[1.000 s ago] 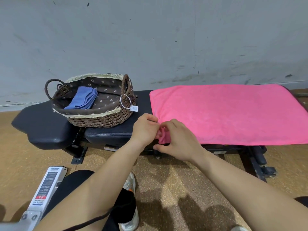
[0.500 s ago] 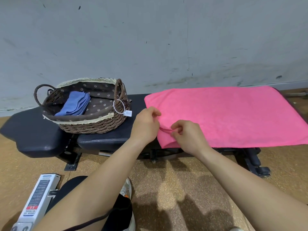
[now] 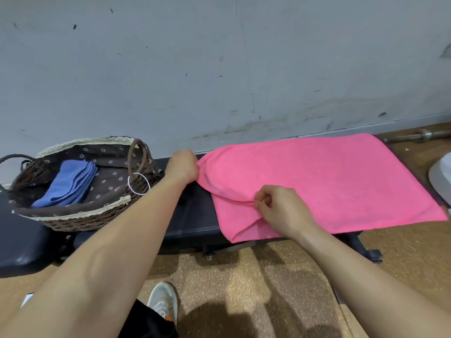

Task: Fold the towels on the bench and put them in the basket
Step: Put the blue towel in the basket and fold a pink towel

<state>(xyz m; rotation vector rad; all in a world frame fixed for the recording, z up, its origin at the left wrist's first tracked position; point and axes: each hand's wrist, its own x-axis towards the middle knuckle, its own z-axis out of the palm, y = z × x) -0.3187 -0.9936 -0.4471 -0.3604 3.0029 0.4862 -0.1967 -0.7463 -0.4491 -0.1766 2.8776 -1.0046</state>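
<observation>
Here, no legible writing; hands (image 3: 183, 167) pinch pink towel (image 3: 324, 181).

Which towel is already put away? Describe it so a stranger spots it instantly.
Start at the black bench along the grey wall; a brown wicker basket sits on its left end. Inside lies the folded blue towel, against the flowered lining. Unlike the pink towel spread over the bench, it is small, stacked and untouched.

A gym: padded black workout bench (image 3: 195, 215), steel barbell (image 3: 415, 136) on speckled rubber floor (image 3: 244, 276).
</observation>
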